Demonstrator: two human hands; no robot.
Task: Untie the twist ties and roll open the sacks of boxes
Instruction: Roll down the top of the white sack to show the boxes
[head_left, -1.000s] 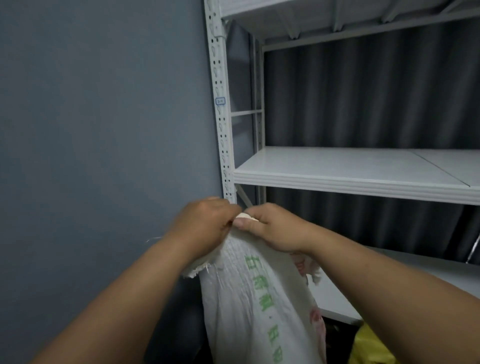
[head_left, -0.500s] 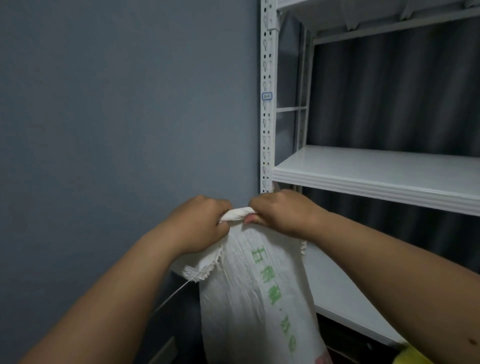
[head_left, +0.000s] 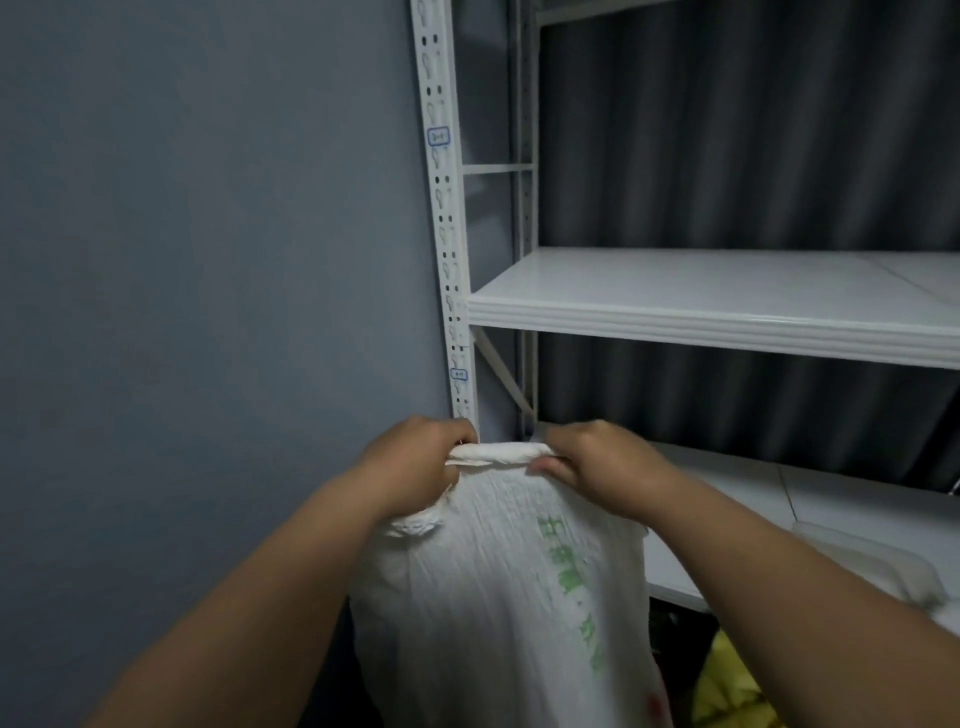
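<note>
A white woven sack (head_left: 498, 587) with green printing stands upright in front of me, low in the view. Its top edge is rolled into a thick band (head_left: 498, 451). My left hand (head_left: 415, 462) grips the left end of that rolled band, fingers curled over it. My right hand (head_left: 597, 462) grips the right end, thumb under the roll. The two hands are a short stretch apart with the roll stretched between them. No twist tie shows, and the sack's contents are hidden.
A white metal shelving rack (head_left: 727, 306) stands right behind the sack, its perforated upright (head_left: 447, 249) just above my hands. A grey wall (head_left: 208, 260) fills the left. A lower shelf (head_left: 831, 499) carries a pale bag (head_left: 872, 566); something yellow (head_left: 732, 686) lies at the bottom right.
My hands have moved apart along the sack's top, and the rolled band between them is now longer. The view has shifted slightly.
</note>
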